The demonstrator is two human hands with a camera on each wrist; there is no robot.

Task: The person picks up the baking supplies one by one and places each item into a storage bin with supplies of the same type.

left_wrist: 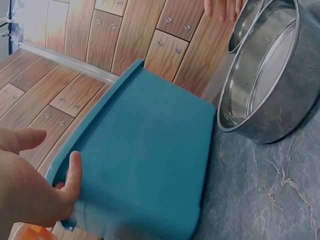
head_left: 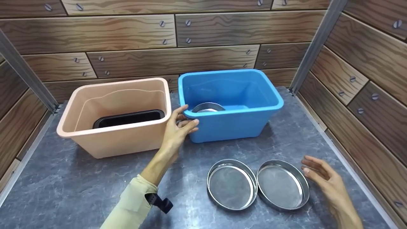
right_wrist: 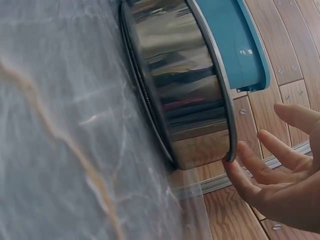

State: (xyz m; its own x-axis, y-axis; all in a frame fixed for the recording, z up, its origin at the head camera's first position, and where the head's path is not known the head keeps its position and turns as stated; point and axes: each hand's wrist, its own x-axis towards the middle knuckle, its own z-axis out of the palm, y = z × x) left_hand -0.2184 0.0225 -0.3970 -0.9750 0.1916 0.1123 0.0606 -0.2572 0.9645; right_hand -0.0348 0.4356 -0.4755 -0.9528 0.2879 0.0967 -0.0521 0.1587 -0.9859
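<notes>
My left hand [head_left: 174, 132] is at the near left corner of the blue bin [head_left: 229, 125], fingers loosely spread around the corner just by the rim. In the left wrist view a fingertip overlaps the bin's wall below the rim. My right hand [head_left: 329, 181] hovers right of two round metal sieves, fingers slightly bent and apart, holding nothing. The left sieve [head_left: 232, 187] and the right sieve [head_left: 282, 186] lie side by side on the table. In the right wrist view a fingertip [right_wrist: 230, 167] is right at a sieve's rim. Another round metal piece [head_left: 208, 107] is inside the blue bin, partly hidden by its front wall.
A peach-coloured bin [head_left: 117, 140] stands left of the blue one, with a black tray [head_left: 130, 119] inside. Wood-patterned walls [head_left: 203, 31] enclose the grey marbled table [head_left: 79, 190] at the back and both sides. A dark strap [head_left: 159, 202] is on my left sleeve.
</notes>
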